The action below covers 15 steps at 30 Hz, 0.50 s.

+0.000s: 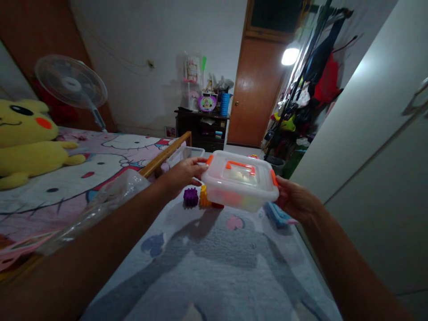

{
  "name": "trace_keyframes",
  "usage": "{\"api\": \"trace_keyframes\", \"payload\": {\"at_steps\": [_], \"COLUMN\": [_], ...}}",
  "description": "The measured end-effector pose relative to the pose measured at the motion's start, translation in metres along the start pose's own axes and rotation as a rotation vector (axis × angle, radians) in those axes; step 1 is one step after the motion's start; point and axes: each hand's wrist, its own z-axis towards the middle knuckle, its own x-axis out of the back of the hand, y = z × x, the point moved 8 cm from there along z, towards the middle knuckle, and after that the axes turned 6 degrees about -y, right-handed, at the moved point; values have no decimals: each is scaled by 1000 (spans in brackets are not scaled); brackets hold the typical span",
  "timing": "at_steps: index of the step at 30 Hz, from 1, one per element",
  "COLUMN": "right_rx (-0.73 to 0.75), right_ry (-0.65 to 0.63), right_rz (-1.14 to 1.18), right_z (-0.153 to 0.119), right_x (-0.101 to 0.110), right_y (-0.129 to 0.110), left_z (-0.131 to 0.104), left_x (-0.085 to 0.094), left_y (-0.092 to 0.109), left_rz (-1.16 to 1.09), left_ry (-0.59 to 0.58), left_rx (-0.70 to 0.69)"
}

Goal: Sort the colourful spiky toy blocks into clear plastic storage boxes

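Note:
A translucent white plastic storage box (234,191) with orange side clips and an orange handle (240,166) on its lid is held up over the bed in front of me. My left hand (187,174) grips its left end by the clip. At the right end, my right hand (294,196) is closed on the other clip side. The lid is on, and blurred coloured shapes show through the wall. Behind and below the box lie a purple toy block (191,197), a yellow block (204,196) and a partly hidden red one (218,205).
A blue folded item (280,217) lies at the right edge of the grey patterned bedspread (214,258). To the left, a wooden rail (167,154) borders another bed with a yellow plush toy (30,147) and clear plastic wrapping (113,196). A white cabinet (368,111) stands close on the right.

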Motion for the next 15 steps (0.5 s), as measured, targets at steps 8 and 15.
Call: {"api": "trace_keyframes", "payload": {"at_steps": [8, 15], "right_rx": [-1, -65], "right_ry": [169, 153], "right_rz": [-31, -49], "right_z": [115, 156], "right_x": [-4, -3], "right_y": [-24, 1], "left_z": [84, 113], "left_x": [33, 41], "left_y": [-1, -24], "left_rz": [97, 92], "left_ry": [238, 275], "left_rx": [26, 34]}}
